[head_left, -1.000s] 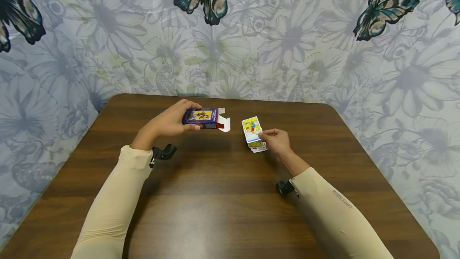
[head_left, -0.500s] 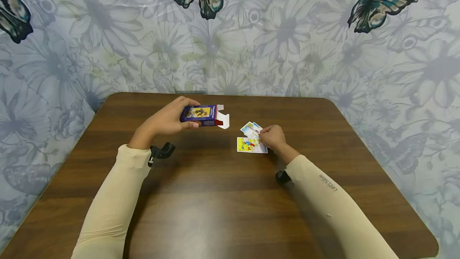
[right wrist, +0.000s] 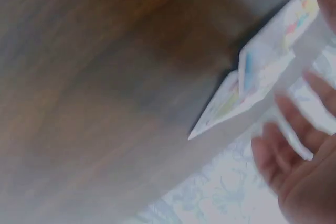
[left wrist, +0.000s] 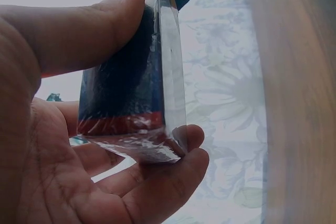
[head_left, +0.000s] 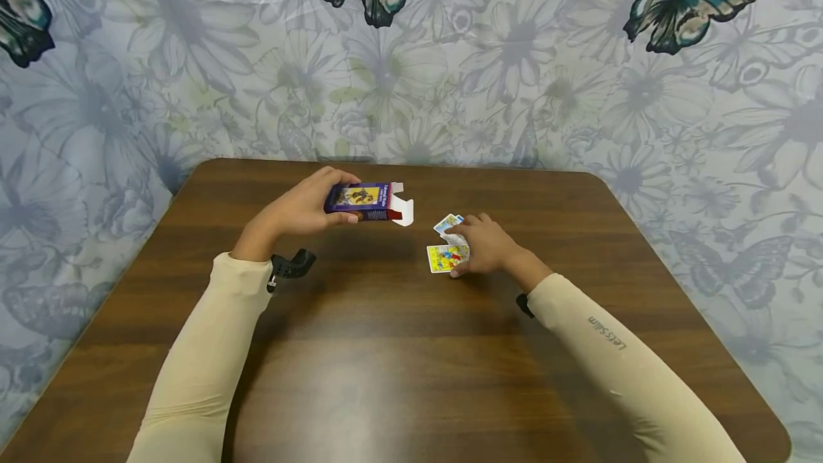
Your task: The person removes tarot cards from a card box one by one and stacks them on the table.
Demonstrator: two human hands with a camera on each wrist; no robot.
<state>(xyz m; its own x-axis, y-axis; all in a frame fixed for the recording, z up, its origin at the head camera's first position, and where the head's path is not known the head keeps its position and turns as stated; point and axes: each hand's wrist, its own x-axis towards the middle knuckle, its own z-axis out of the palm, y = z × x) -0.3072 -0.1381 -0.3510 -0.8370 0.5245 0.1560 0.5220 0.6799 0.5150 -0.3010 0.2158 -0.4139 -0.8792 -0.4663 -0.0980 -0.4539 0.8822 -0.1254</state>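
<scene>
Left hand (head_left: 302, 207) grips the box (head_left: 358, 198), its white flaps (head_left: 403, 212) shown only in the head view; right hand (head_left: 486, 243) spreads over cards (head_left: 442, 259).

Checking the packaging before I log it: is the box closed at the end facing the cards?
No: white flaps stick out open from that end of the box in the left hand.

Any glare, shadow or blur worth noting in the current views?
Head: fairly sharp, pale sheen on the table, soft shadow beside the left sleeve; left wrist: bright background, box dark, highlights at its lower end; right wrist: right hand and cards blurred.
</scene>
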